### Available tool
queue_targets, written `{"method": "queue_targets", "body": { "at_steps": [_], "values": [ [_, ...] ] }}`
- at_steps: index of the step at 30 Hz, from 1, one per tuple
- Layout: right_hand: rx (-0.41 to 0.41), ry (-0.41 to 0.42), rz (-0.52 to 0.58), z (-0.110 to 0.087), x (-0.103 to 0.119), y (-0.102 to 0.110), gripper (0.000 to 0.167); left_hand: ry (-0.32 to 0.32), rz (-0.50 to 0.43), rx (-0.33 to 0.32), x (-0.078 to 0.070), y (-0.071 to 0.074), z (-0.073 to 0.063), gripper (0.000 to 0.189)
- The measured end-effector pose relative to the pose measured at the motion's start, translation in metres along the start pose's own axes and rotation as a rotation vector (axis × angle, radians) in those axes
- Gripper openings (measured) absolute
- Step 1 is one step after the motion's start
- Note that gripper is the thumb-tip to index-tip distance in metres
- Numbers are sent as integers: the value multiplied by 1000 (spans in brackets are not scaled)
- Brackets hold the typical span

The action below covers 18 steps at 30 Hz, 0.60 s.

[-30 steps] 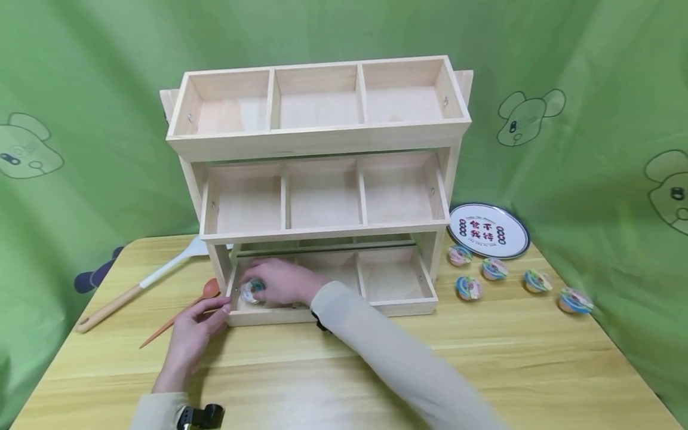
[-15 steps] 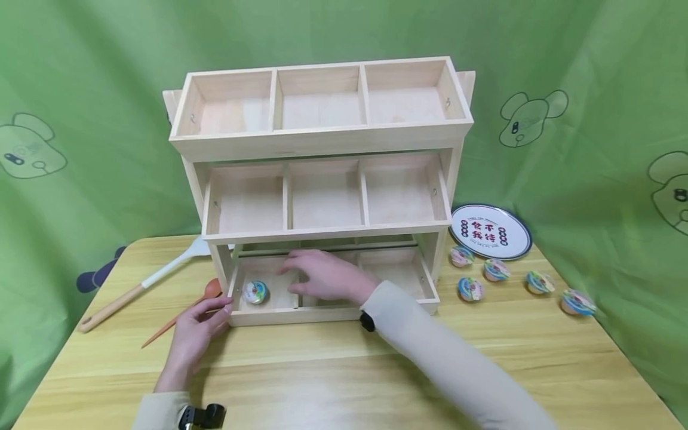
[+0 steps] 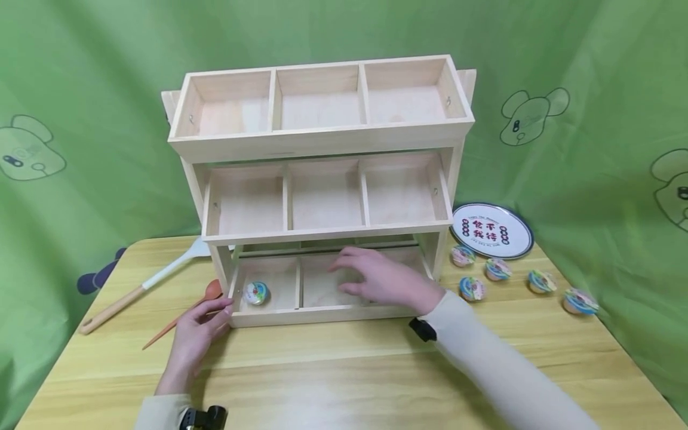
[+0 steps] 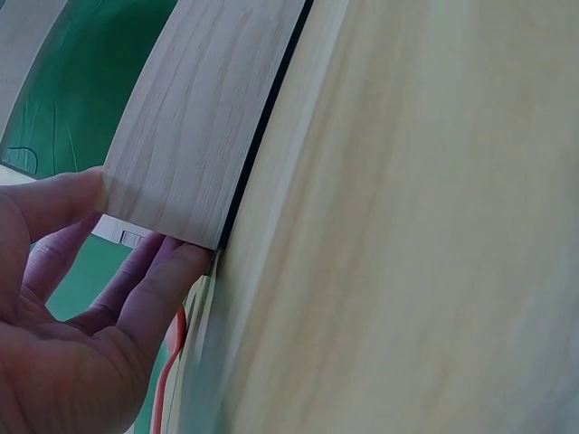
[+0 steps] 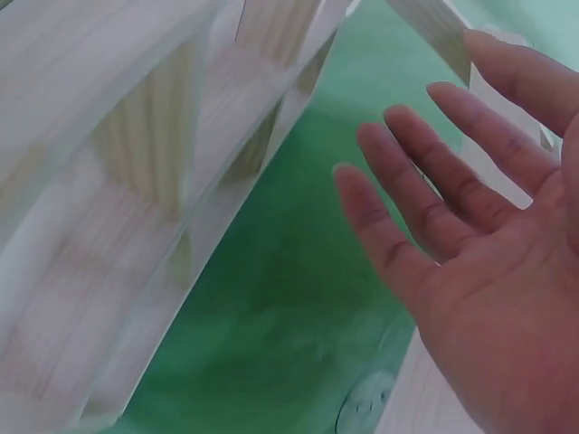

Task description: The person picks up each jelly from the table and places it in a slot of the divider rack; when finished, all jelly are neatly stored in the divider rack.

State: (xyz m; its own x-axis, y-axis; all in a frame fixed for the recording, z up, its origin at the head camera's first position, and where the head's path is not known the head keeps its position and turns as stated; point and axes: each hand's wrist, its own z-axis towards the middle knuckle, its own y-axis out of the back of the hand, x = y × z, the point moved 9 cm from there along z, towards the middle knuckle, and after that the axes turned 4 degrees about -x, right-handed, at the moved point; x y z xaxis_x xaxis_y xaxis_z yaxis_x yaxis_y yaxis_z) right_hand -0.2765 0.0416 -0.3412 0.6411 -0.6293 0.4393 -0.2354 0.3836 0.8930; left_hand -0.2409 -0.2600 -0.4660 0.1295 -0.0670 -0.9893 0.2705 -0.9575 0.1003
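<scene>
We pinch the left front corner of the lower tray [image 3: 322, 313] between the fingers of our left hand [image 3: 194, 339], probably to steady it, while our right hand [image 3: 383, 278] hangs over the tray with its fingers spread wide and holding nothing. One small lidded cup [image 3: 256, 292] sits in the left compartment, between our two sets of fingers, where the walls likely keep it from sliding. Five loose cups [image 3: 472, 289] rest on the bench [image 3: 344, 382] beyond our right fingers, apparently within easy reach.
</scene>
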Motion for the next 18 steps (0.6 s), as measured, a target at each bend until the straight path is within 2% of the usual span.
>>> {"method": "queue_targets", "body": {
  "at_steps": [7,18],
  "values": [
    [-86,-17,-32,-31,-22,22,42,9,3,-5,0,0,1,32],
    [-135,-77,-63,-73,-57,36,39,21,-3,3,0,1,1,32]
  ]
}}
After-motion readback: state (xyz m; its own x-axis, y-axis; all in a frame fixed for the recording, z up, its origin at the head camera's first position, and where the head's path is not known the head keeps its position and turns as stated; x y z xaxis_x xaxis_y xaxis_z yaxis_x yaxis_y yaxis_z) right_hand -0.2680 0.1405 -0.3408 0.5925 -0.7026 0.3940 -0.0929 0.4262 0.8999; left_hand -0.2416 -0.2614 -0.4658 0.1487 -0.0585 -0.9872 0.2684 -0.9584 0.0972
